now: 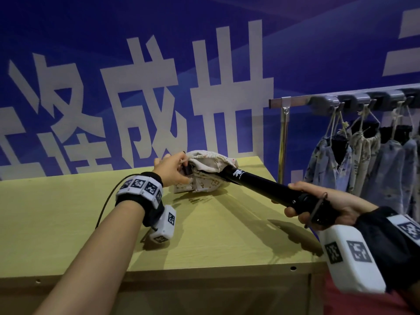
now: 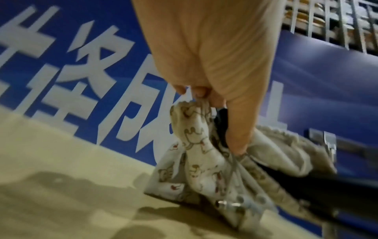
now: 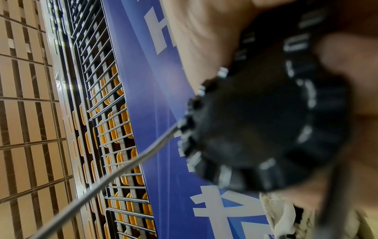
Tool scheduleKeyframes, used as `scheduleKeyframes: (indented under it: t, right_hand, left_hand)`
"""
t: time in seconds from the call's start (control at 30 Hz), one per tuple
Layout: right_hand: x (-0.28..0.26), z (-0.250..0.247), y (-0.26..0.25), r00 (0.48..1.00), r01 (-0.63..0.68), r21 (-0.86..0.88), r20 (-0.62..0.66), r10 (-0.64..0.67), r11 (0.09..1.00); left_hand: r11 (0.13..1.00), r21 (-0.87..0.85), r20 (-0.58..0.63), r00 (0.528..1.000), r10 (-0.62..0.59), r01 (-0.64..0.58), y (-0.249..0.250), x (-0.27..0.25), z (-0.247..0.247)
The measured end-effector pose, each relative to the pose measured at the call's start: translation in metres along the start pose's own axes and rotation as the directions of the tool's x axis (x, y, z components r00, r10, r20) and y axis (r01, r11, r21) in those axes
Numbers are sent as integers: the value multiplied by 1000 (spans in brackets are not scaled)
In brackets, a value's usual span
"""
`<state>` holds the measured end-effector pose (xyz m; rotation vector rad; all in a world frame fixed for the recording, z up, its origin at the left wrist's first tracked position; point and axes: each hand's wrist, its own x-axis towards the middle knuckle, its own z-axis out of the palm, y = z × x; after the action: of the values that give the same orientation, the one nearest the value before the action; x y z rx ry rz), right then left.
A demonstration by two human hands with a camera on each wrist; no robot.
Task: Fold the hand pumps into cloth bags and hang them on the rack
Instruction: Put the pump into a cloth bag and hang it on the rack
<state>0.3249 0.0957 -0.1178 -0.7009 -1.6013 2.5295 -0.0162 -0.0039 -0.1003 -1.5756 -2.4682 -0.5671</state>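
hand pump (image 1: pixel 261 186): one end is inside the cloth bag (image 1: pixel 211 171), above the worktop (image 1: pixel 68 212) | left hand (image 1: pixel 171 170) pinches the bag mouth | right hand (image 1: pixel 322 205) grips the pump's near end | advice: keep the mouth wide, push straight along the barrel, so cloth does not bunch | rack (image 1: pixel 341 100) carries filled bags.

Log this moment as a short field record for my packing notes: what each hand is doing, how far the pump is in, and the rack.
left hand: pinches the mouth of the cloth bag
right hand: grips the base end of the hand pump
pump: far end inside the bag, most of the barrel still outside
bag: rests on the wooden table
rack: to the right, several filled bags hanging
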Motion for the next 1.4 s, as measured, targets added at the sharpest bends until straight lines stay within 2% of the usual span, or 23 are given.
scheduleKeyframes:
  t: [0.03,0.1,0.2,0.27,0.33,0.4,0.47,0.53,0.6,0.67,0.73,0.77,0.8,0.93,1.07,1.13,1.2,1.3,1.4]
  right_hand:
    - [0,-1,0,1000,-3,5,-5,3,1000]
    - [-1,-2,2,1000,-6,21,-7,6,1000]
    - [-4,0,6,999,-31,68,40,28,997]
    - [2,3,19,996,-82,109,40,79,991]
    - [6,1,22,991,-130,66,42,127,989]
    - [11,-1,21,984,-169,-47,-73,165,985]
    - [16,-3,13,965,-199,-262,-217,144,944]
    - [18,-2,2,944,-204,-444,-327,54,872]
    - [20,-2,-9,910,-258,-557,-414,6,789]
    - [24,-7,-16,871,-324,-700,-484,-88,637]
    - [28,-10,-20,849,-363,-807,-492,-191,466]
    - [28,-11,-21,847,-374,-828,-488,-209,417]
    - [30,-11,-22,850,-385,-829,-490,-194,407]
    - [33,-5,-24,853,-412,-786,-510,-108,460]
    - [36,15,-36,842,-388,-787,-514,-163,479]
    - [37,32,-43,845,-347,-823,-482,-232,449]
    - [44,55,-47,867,-317,-855,-437,-241,411]
    - [69,86,-46,913,-247,-872,-355,-199,423]
    - [108,107,-38,942,-206,-874,-299,-151,440]
  left_hand:
    - [987,159,-37,999,23,-17,3,-1,0]
    - [936,351,-90,994,70,-34,9,-2,1]
    - [905,425,-128,988,80,-18,13,-3,2]
    - [877,481,-41,999,21,1,7,-8,15]
    - [825,564,14,1000,-27,14,7,-7,21]
    - [783,621,100,988,-116,29,12,-5,18]
    - [764,644,180,967,-183,25,15,-3,15]
    - [786,617,233,949,-214,25,16,-2,11]
    - [825,565,279,933,-226,31,15,-3,8]
    - [845,535,334,916,-222,9,14,-4,7]
    - [844,536,370,905,-210,-23,14,-6,9]
    - [843,537,374,905,-203,-33,14,-6,9]
    - [848,529,380,904,-198,-37,14,-7,8]
    - [883,467,399,902,-167,-43,8,-9,10]
    - [912,407,387,914,-120,-52,5,-11,9]
    - [926,376,384,916,-115,-41,5,-11,7]
    - [948,318,383,916,-124,-5,3,-12,7]
    - [991,98,384,916,-120,89,-4,-13,10]
    - [977,-139,351,931,-105,163,-15,-13,11]
